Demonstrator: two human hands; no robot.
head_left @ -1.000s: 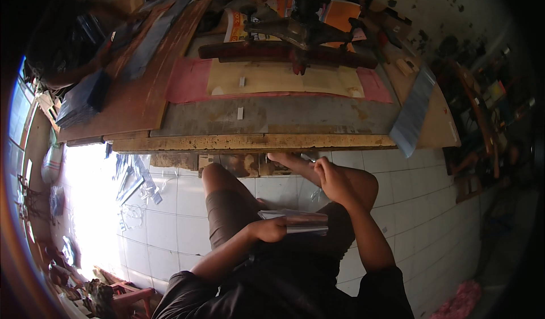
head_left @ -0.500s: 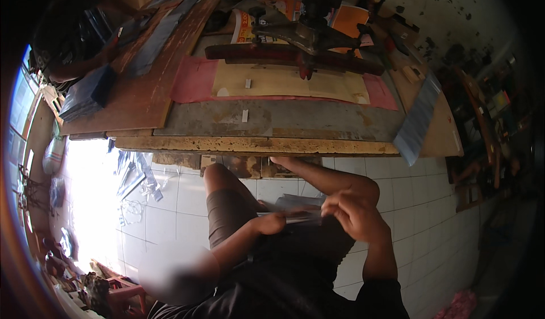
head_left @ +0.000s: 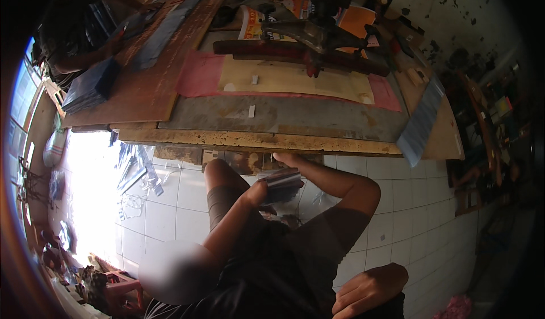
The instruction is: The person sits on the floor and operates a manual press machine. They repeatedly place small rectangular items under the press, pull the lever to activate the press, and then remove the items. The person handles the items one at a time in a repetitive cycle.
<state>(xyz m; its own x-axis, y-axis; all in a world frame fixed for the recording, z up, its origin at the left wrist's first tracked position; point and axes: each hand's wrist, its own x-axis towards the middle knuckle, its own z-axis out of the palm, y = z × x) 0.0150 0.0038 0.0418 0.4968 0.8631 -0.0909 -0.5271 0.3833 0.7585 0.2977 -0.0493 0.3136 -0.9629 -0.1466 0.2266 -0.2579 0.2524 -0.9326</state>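
My left hand (head_left: 256,194) is closed on the near end of a bundle of clear plastic sheets (head_left: 283,186), which it holds out between my knees, over the floor. Low on the right, close to my body, is my right hand (head_left: 370,289), its fingers curled and pressed together. Whatever it may hold is hidden. On the workbench ahead, a yellow sheet (head_left: 295,81) lies over a pink one (head_left: 198,74), under a dark metal press bar (head_left: 255,49). Two small white pieces lie there, one on the yellow sheet and one on the grey board (head_left: 227,110).
A bluish plastic strip (head_left: 423,123) overhangs the bench's right edge. A stack of dark plastic sheets (head_left: 93,86) sits on the brown board (head_left: 145,100). At upper left, another person's arm (head_left: 85,61) reaches over it. Plastic scraps (head_left: 136,171) litter the tiles; a red stool (head_left: 122,289) stands lower left.
My right hand has left the plastic sheets and moved down and right, toward my body. My left hand has lifted the bundle forward and tilted it.
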